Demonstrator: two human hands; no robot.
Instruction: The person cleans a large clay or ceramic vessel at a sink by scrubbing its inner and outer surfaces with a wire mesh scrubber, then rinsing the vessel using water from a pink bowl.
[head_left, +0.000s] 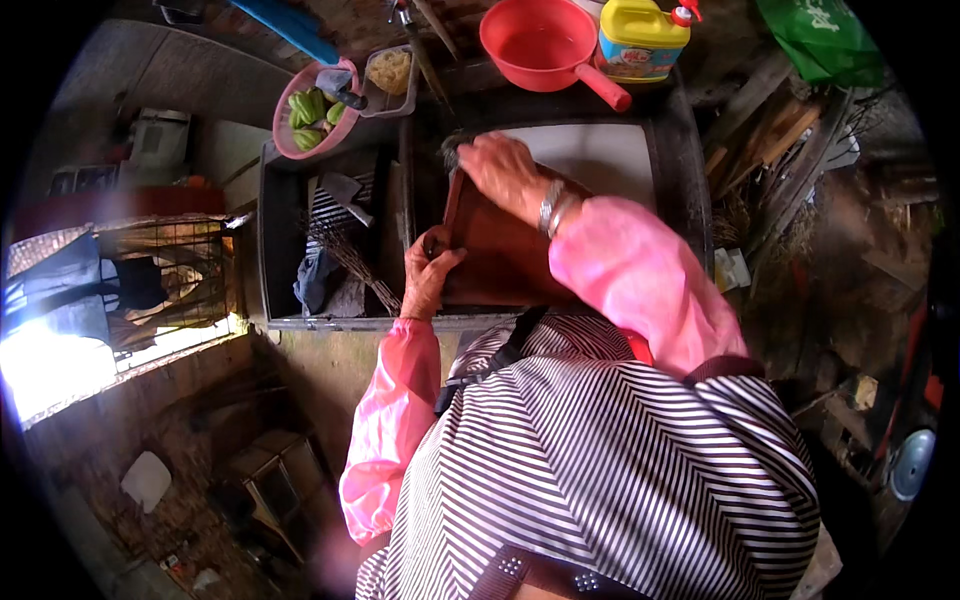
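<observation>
A reddish-brown panel with a narrow edge (499, 244) tilts inside the right basin of a dark sink (681, 150). My left hand (427, 270) grips its left edge, thumb on the near side. At the panel's far left corner, my right hand (504, 169) presses a dark grey scouring pad (451, 150), mostly covered by the fingers. Metal bracelets circle the right wrist, which is slightly blurred. Beyond the panel shows a white surface (611, 154) in the basin. The panel's right part is hidden by my pink-sleeved arm.
In the left basin lie a twig whisk (360, 274), a cleaver-like blade (346, 196) and a blue-grey cloth (313, 281). Along the back stand a pink basket (281, 124) of green chayotes, a clear tub (390, 75), a red dipper (536, 45) and a yellow jug (643, 34). Firewood (765, 150) leans at right.
</observation>
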